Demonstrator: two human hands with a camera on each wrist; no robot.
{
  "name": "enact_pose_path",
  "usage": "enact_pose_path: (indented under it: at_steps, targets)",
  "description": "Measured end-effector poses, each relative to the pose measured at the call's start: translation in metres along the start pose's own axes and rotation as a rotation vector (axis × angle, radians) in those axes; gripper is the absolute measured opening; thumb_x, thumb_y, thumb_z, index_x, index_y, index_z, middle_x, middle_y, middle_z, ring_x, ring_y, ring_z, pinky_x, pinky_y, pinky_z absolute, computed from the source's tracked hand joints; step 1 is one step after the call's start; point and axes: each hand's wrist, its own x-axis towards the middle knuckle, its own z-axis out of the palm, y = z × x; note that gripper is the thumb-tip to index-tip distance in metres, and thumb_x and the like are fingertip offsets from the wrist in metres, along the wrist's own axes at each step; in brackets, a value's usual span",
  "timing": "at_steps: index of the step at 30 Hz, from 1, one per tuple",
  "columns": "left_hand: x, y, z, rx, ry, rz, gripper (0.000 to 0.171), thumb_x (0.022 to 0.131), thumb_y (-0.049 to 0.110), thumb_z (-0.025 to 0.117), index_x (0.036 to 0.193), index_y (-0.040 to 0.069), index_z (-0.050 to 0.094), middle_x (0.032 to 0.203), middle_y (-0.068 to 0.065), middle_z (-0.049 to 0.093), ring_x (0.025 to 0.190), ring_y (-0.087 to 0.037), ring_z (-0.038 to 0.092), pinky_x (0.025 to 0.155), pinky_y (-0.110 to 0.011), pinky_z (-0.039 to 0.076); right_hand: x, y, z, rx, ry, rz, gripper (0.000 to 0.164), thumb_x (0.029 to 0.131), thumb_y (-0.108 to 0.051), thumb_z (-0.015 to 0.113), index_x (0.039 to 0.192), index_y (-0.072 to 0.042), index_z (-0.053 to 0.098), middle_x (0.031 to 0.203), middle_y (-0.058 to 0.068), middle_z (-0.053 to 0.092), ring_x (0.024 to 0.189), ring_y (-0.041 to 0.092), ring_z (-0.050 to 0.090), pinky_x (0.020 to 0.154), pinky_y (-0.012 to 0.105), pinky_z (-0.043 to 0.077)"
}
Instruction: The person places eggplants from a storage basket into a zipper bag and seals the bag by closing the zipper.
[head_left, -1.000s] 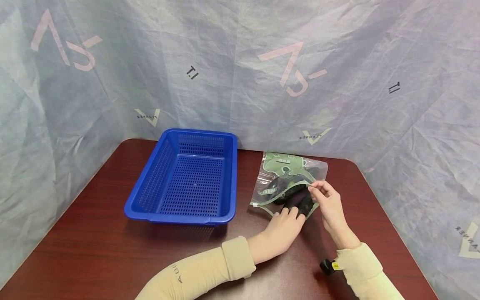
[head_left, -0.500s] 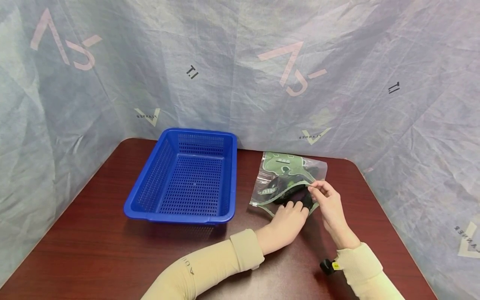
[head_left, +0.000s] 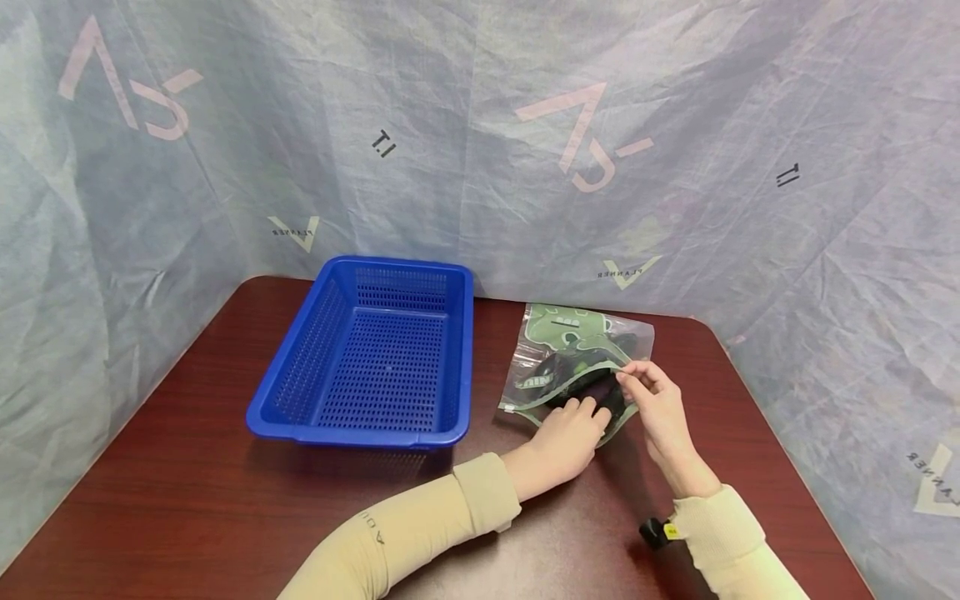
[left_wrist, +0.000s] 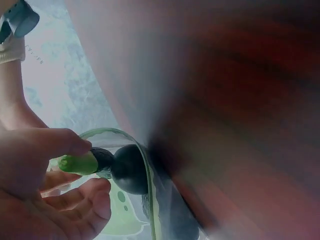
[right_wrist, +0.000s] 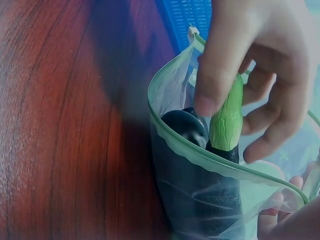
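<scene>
A clear zip bag (head_left: 542,364) with green print lies on the table, its mouth held apart. Inside are dark vegetables, among them a rounded dark one (right_wrist: 182,127). An eggplant (right_wrist: 227,122) with a pale green stem end points out toward the mouth. My left hand (head_left: 567,442) is at the bag's mouth, thumb against the green stem end, the other fingers loosely bent around it with a gap showing. My right hand (head_left: 662,412) pinches the right side of the bag's rim between thumb and fingers.
A blue perforated basket (head_left: 467,358) stands left of the bag on the dark red wooden table (head_left: 187,500). A small black device (head_left: 655,532) sits by the right sleeve. A grey printed sheet (head_left: 480,167) hangs behind the table.
My left hand moved forward into the bag's mouth with the eggplant, then drew slightly back to the left. My right hand kept its pinch on the rim; the basket has not moved.
</scene>
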Motion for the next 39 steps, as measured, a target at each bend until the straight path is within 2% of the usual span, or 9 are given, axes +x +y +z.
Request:
enact_pose_path:
  at_steps: [5,9,15,20,27,39]
  targets:
    - [-0.01,-0.006,-0.005,0.003,0.038,0.039,0.041,0.073,0.032,0.077,0.104,0.017,0.055,0.095,-0.001,0.053,0.079,-0.016,0.054,0.055,-0.024,0.044,0.0,0.001,0.0,0.013,-0.004,-0.004,0.019,0.086,-0.013,0.067,0.093,0.002,0.058,0.069,-0.006,0.054,0.067,0.009,0.05,0.063,0.022,0.045]
    - [-0.016,-0.007,-0.008,-0.009,0.091,0.053,0.041,0.072,0.03,0.078,0.103,0.017,0.054,0.093,-0.001,0.052,0.077,-0.016,0.054,0.052,-0.024,0.043,0.0,0.002,0.0,0.014,-0.001,-0.006,0.018,0.087,-0.013,0.067,0.093,0.002,0.058,0.069,-0.006,0.053,0.067,0.009,0.049,0.064,0.022,0.044]
    - [-0.023,-0.001,-0.013,0.023,0.127,0.058,0.027,0.078,0.028,0.073,0.097,0.018,0.056,0.089,0.001,0.055,0.075,-0.015,0.055,0.049,-0.024,0.042,0.0,0.003,0.0,0.025,0.015,-0.01,0.016,0.085,-0.011,0.069,0.092,0.001,0.06,0.068,-0.006,0.054,0.067,0.009,0.05,0.063,0.022,0.044]
    - [-0.021,0.001,-0.013,0.065,0.163,0.059,0.011,0.086,0.022,0.064,0.095,0.018,0.057,0.087,0.002,0.055,0.073,-0.014,0.054,0.049,-0.023,0.042,0.0,0.003,-0.001,0.024,0.018,-0.016,0.013,0.085,-0.008,0.068,0.092,0.001,0.061,0.068,-0.006,0.053,0.067,0.009,0.05,0.063,0.022,0.044]
    - [-0.01,0.004,-0.013,0.082,0.152,0.056,0.008,0.089,0.022,0.062,0.096,0.019,0.06,0.088,0.002,0.056,0.074,-0.013,0.054,0.05,-0.021,0.042,-0.001,0.002,-0.001,0.023,0.002,-0.017,0.018,0.086,-0.01,0.068,0.094,0.004,0.061,0.069,-0.005,0.054,0.068,0.01,0.05,0.063,0.022,0.045]
    - [0.009,0.004,-0.006,0.044,0.063,-0.006,0.01,0.092,0.022,0.058,0.102,0.02,0.058,0.093,0.003,0.055,0.079,-0.013,0.053,0.053,-0.023,0.045,-0.002,0.0,-0.002,0.014,0.002,-0.008,0.016,0.086,-0.009,0.067,0.095,0.003,0.061,0.07,-0.006,0.054,0.068,0.009,0.05,0.064,0.022,0.045]
